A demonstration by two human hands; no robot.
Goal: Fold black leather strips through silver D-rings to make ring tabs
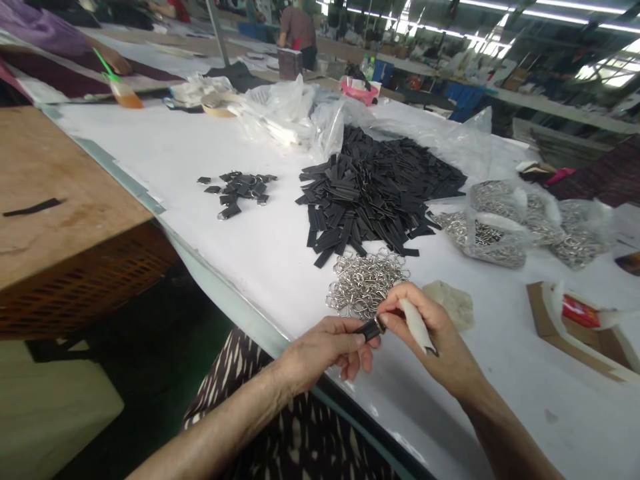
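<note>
My left hand point(325, 347) pinches a short black strap point(369, 330) between thumb and fingers, just over the table's near edge. At the strap's far end, my right hand point(434, 323) has thumb and fingertips closed on a small metal ring point(379, 323), which touches the strap. Tucked in that same hand is a white-wrapped tool point(415, 321) with a dark tip pointing back to the wrist; its kind is unclear. Right behind my hands lies a pile of silver metal rings point(367, 283). Beyond it spreads a big heap of black straps point(380, 187).
Straps fitted with rings point(240, 190) lie in a small group at left. Clear bags of metal rings point(495, 227) and an open cardboard box point(575, 333) stand at right. Plastic bags point(295, 113) and an orange-filled bottle point(124, 92) are farther back. A wooden board point(65, 200) adjoins at left.
</note>
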